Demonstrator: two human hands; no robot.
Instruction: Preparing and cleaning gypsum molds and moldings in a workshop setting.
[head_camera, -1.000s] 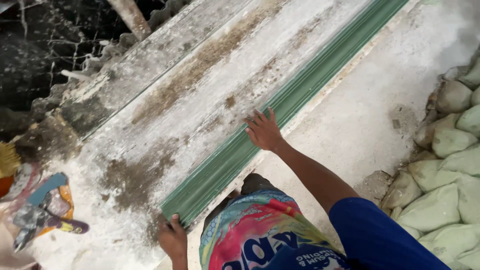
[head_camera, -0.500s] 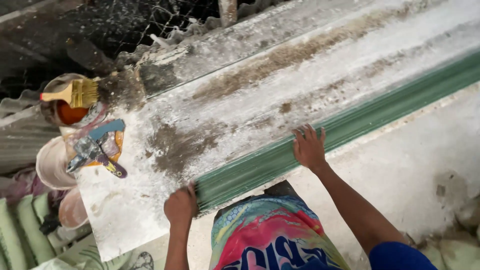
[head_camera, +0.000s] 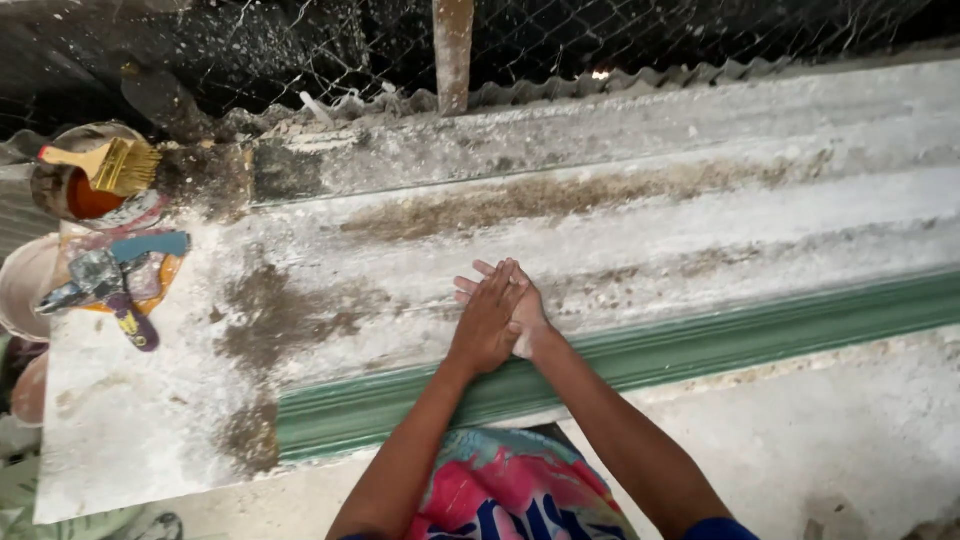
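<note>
My left hand (head_camera: 487, 318) lies flat on top of my right hand (head_camera: 530, 318), palms pressed together with the fingers straight. Both are held just above a long white, dust-caked plaster slab (head_camera: 640, 235). They hover at the slab's near side, right above the long green moulded strip (head_camera: 720, 345) that runs along its front. I see nothing held in either hand. My knee in colourful printed cloth (head_camera: 510, 495) is below them.
At the slab's left end a yellow-bristled paintbrush (head_camera: 112, 165) rests in a rusty tin (head_camera: 75, 195). Beside it lie a metal scraper (head_camera: 95, 275) and a purple-handled tool (head_camera: 133, 325). A pale bowl (head_camera: 20, 285) sits at the left edge. Wire mesh (head_camera: 300, 45) and a post (head_camera: 453, 50) stand behind.
Both hands have left the green strip, where they were spread apart, and come together in the middle, left over right. The view has swung left and level.
</note>
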